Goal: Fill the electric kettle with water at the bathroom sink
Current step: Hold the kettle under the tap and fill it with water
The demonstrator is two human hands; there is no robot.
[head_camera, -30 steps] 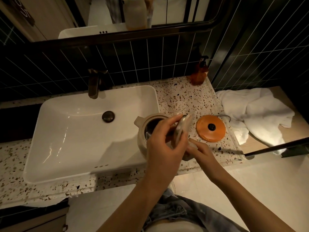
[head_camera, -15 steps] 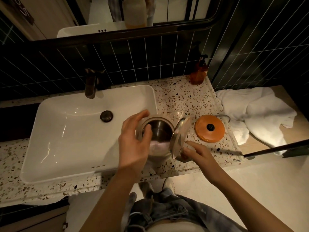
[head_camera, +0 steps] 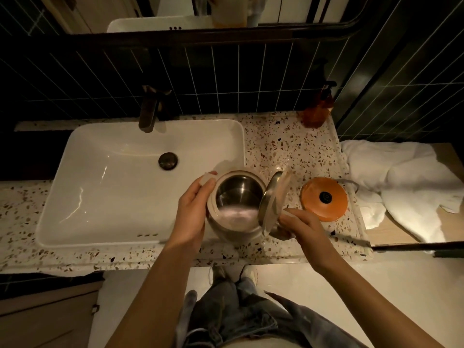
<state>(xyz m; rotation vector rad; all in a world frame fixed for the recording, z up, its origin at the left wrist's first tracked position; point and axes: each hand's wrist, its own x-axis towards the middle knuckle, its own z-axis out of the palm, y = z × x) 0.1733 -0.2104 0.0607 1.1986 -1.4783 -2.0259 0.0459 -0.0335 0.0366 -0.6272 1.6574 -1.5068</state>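
A cream electric kettle (head_camera: 236, 229) with a steel inside stands on the terrazzo counter, just right of the white sink (head_camera: 105, 197). Its hinged lid (head_camera: 272, 202) is swung up and stands open on the right. My left hand (head_camera: 193, 209) is cupped against the kettle's left side by the spout. My right hand (head_camera: 303, 224) grips the kettle's handle on the right, under the lid. The dark faucet (head_camera: 149, 110) rises behind the basin, with no water running. The kettle's orange base (head_camera: 325, 198) lies on the counter to the right.
An amber soap bottle (head_camera: 317, 109) stands at the counter's back right corner. A white towel (head_camera: 406, 187) lies crumpled on a wooden ledge right of the counter. Dark tiled wall and a mirror close off the back. The drain plug (head_camera: 167, 160) sits mid-basin.
The lid has gone from half raised to fully open. My left hand let go of the lid and dropped onto the kettle's left side. The right hand stays at the handle.
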